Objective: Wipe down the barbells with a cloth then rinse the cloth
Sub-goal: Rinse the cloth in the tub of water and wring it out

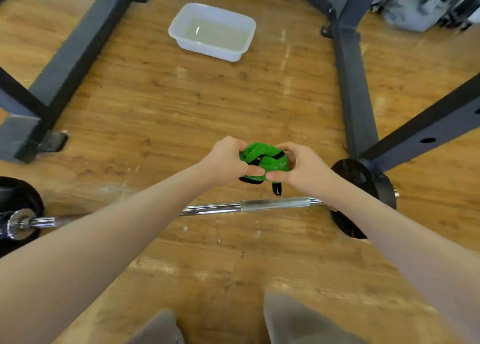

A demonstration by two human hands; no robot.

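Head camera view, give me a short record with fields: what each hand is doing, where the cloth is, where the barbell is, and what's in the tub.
left hand: left hand grips the cloth
right hand: right hand grips the cloth from the other side
cloth: green cloth, bunched between both hands, held above the floor
barbell: barbell lies on the wooden floor, below the hands
tub: white tub on the floor farther off, holding cloudy water
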